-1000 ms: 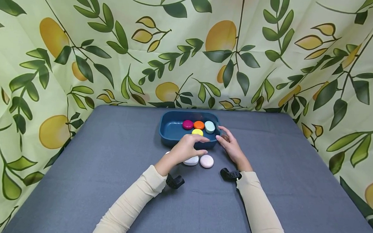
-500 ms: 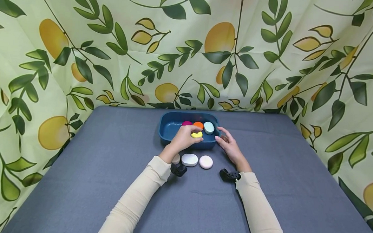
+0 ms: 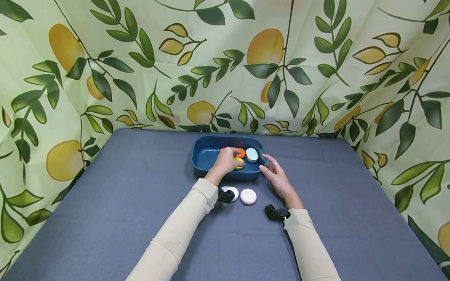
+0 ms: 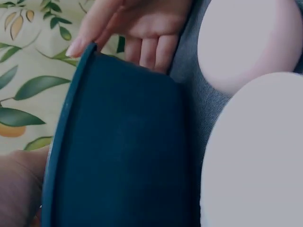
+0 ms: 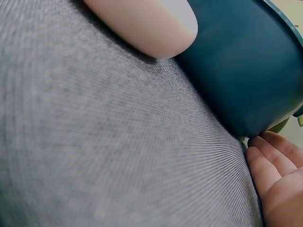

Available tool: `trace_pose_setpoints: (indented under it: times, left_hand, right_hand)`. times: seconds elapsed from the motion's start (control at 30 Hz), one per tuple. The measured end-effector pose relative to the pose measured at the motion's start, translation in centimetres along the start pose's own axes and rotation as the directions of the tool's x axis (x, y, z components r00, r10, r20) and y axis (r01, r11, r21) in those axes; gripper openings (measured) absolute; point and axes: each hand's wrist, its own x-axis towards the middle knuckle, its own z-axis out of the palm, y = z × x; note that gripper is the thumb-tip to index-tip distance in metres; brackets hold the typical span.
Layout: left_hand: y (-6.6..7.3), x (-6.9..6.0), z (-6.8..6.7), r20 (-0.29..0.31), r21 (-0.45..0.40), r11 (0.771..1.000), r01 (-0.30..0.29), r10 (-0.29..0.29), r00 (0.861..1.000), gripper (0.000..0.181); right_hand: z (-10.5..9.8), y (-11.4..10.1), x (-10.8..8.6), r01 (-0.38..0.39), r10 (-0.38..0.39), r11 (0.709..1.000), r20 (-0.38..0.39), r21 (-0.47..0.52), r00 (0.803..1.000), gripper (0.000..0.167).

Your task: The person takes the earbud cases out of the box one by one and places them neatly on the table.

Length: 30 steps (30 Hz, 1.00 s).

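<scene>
In the head view a dark blue tub [image 3: 204,172] stands near the table's far edge. My left hand [image 3: 225,161] reaches over its front rim and pinches a yellow soap bar [image 3: 239,163] between thumb and fingers. Behind it lie an orange soap [image 3: 241,153] and a pale mint soap [image 3: 252,155]; a magenta soap [image 3: 223,148] is mostly covered by my hand. My right hand [image 3: 279,180] rests its fingertips against the tub's right end, fingers loosely extended. From the right wrist view, those fingers [image 5: 267,163] touch the tub's outer wall low down.
Before the tub, a white oval soap [image 3: 233,192] sits partly behind the left wrist's black camera [image 3: 226,195]. Beside it is a pale pink round soap [image 3: 248,197]. Grey cloth [image 3: 242,251] covers the table; a leaf-patterned curtain [image 3: 222,38] hangs behind.
My left hand has moved forward from above the front soaps into the tub and closed on the yellow soap. The right hand stays at the tub's right end.
</scene>
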Motion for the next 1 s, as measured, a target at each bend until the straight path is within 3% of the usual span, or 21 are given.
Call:
trace_pose_setpoints:
  times: [0.2, 0.6, 0.87, 1.0]
  left_hand:
    - [-0.1, 0.8, 0.3, 0.005, 0.082, 0.995, 0.060, -0.061, 0.998, 0.049]
    - [-0.3, 1.6, 0.8, 0.006, 0.240, 0.965, 0.107, -0.112, 0.994, 0.044]
    - [-0.3, 1.4, 0.8, -0.013, 0.206, 0.970, 0.126, -0.126, 0.992, 0.045]
    - [-0.3, 1.1, 0.5, -0.014, 0.180, 0.978, 0.108, -0.107, 0.994, 0.046]
  right_hand:
    - [0.0, 0.1, 0.1, -0.005, 0.005, 1.000, -0.004, -0.002, 1.000, 0.054]
    - [-0.2, -0.2, 0.1, -0.024, 0.024, 1.000, 0.002, -0.002, 1.000, 0.055]
    - [-0.1, 0.0, 0.1, -0.002, 0.002, 1.000, -0.007, -0.012, 1.000, 0.054]
    - [0.0, 0.1, 0.0, 0.003, -0.003, 1.000, -0.008, -0.008, 1.000, 0.054]
